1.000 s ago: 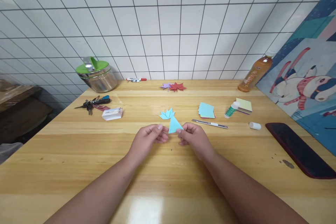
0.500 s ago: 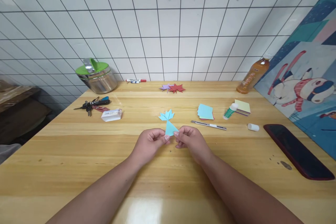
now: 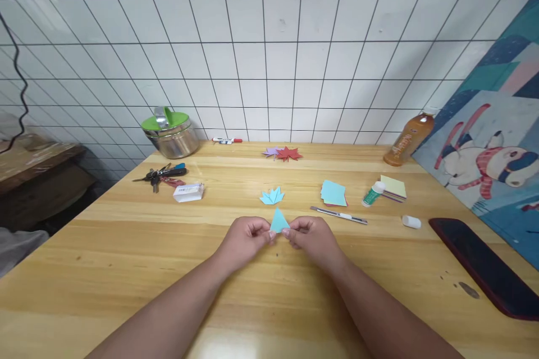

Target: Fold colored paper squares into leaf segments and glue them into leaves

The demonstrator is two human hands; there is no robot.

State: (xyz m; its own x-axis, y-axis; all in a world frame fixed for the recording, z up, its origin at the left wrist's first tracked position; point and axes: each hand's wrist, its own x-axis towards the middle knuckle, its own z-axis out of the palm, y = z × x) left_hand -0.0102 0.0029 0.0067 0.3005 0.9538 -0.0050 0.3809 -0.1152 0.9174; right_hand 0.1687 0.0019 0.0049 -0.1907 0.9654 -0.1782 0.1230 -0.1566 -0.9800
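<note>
Two hands are meeting above the wooden table (image 3: 126, 269), and both are pinching one small folded blue paper triangle (image 3: 278, 220). The left hand (image 3: 246, 239) is gripping its left lower corner with closed fingertips, and the right hand (image 3: 310, 237) is gripping its right lower corner in the same way. The triangle's tip is pointing away from the fingers, toward the wall. Just beyond the fingertips a blue folded leaf piece (image 3: 272, 197) is lying flat. To the right of the right fingers a utility knife (image 3: 338, 215) is lying, and behind it a stack of blue paper squares (image 3: 333, 193) and a glue stick (image 3: 373, 193). Far left of the left fingers, keys (image 3: 160, 174) are resting.
</note>
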